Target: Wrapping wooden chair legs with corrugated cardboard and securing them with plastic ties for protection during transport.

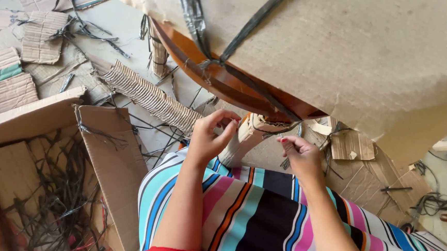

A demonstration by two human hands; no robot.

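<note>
Seen from your head camera, your left hand [207,137] is raised over your lap, its fingers [222,116] curled and pinched on the torn end of a cardboard wrap [249,133] that sheathes a wooden furniture leg. Your right hand [300,154] sits just beside it, lower and to the right, fingers [288,143] clenched around a thin black plastic strap [290,128] that runs up toward the wood. The wrap lies between both hands, directly under the curved brown wooden frame [215,74], which is itself mostly covered by a large cardboard sheet [363,44] bound with crossed black straps. Your lap is draped in a striped cloth [254,211] of turquoise, pink, black and orange. To your left on the floor stands an open cardboard box [112,163] filled with a tangle of cut black straps [53,218]. Beyond it, strips of corrugated cardboard [147,96] and flattened cardboard scraps [3,77] are scattered across the pale floor [124,28], with more loose strap ends near your right side.
</note>
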